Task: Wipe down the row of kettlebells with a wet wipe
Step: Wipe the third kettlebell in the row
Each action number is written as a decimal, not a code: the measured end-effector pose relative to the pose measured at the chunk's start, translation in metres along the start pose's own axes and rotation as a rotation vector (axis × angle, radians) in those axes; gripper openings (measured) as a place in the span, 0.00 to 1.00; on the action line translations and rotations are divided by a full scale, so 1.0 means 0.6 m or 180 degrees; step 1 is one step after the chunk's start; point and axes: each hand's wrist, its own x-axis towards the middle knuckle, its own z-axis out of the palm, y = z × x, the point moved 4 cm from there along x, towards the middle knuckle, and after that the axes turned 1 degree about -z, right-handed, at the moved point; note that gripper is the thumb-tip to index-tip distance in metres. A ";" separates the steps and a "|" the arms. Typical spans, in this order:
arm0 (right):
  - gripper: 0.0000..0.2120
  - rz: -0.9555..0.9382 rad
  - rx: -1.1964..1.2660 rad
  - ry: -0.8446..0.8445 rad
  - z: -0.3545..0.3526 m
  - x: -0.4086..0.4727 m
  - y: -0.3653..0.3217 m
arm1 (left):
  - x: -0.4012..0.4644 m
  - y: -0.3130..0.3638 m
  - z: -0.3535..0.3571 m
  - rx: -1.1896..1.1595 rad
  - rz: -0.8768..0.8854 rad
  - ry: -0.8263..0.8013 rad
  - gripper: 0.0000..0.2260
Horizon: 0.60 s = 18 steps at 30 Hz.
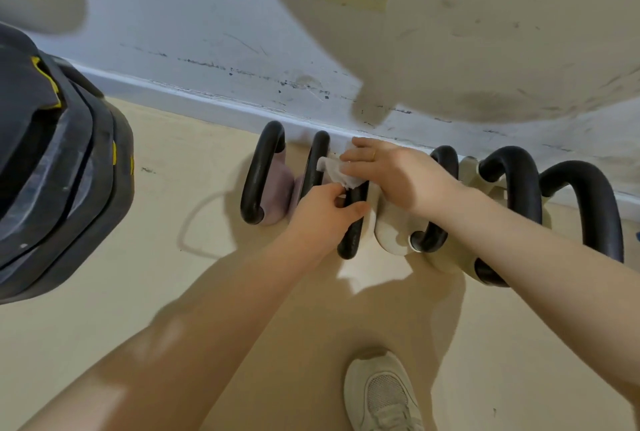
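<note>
Row of kettlebells (415, 209) on the floor against the wall (207, 49), seen from above. You are mid-row, working the third bell from the left. Your left hand (323, 212) is closed around that bell's black handle (353, 233), steadying it. Your right hand (388, 174) lies palm-down over the top of the same bell, fingers (360, 153) loosely extended and pressing the wipe (337, 172) against the upper part of the handle; it is not a fist, and whether the thumb pinches the wipe cannot be told.

The step in hand appears to be wiping this handle. The next move probably calls for drawing the wipe down the handle's length toward your left hand, then shifting that hand so the gripped stretch is reached too, and covering the pale body (391, 233) beneath.

The wipe is white, crumpled and bunched, not spread flat; it lies between your two hands, touching the handle. The bells stand close together, handles black and matte, bodies pale, the leftmost tinted lilac (277, 188). Three bells lie to your right, likely still to be done.
</note>
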 end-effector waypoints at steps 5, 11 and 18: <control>0.15 0.0424 -0.0218 -0.0029 0.010 0.013 0.031 | -0.003 0.002 0.001 0.0042 0.0084 -0.0043 0.10; 0.12 0.0002 -0.0118 -0.0536 0.013 0.023 0.004 | -0.004 -0.010 -0.002 0.0033 0.0073 -0.0044 0.10; 0.21 -0.0045 0.0243 -0.0570 0.016 0.012 -0.017 | 0.001 -0.002 -0.002 0.0020 0.0178 -0.0035 0.09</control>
